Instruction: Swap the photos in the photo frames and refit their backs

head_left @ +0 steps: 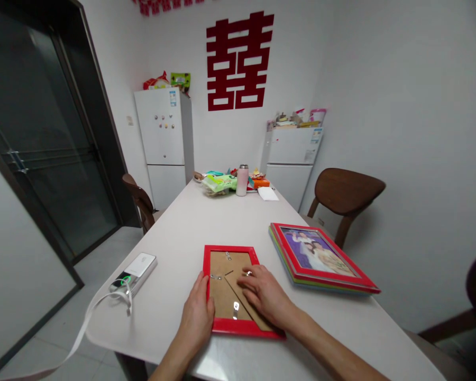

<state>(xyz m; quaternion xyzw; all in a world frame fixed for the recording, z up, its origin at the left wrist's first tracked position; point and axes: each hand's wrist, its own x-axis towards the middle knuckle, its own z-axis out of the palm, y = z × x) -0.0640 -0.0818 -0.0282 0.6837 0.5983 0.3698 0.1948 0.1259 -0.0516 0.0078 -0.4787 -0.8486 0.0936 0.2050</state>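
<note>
A red picture frame (222,251) lies face down on the white table (182,233) in front of me, its brown backing board and small metal clips showing. My left hand (198,312) rests against the frame's left edge, fingers together and flat. My right hand (264,293) lies on the backing board, fingers spread, fingertips near a metal clip. Neither hand grips anything.
A stack of frames (321,259), red one on top with a photo facing up, lies to the right. A white power bank (137,270) with a cable sits at the left. Snacks and a pink bottle (242,180) stand at the far end. Wooden chairs flank the table.
</note>
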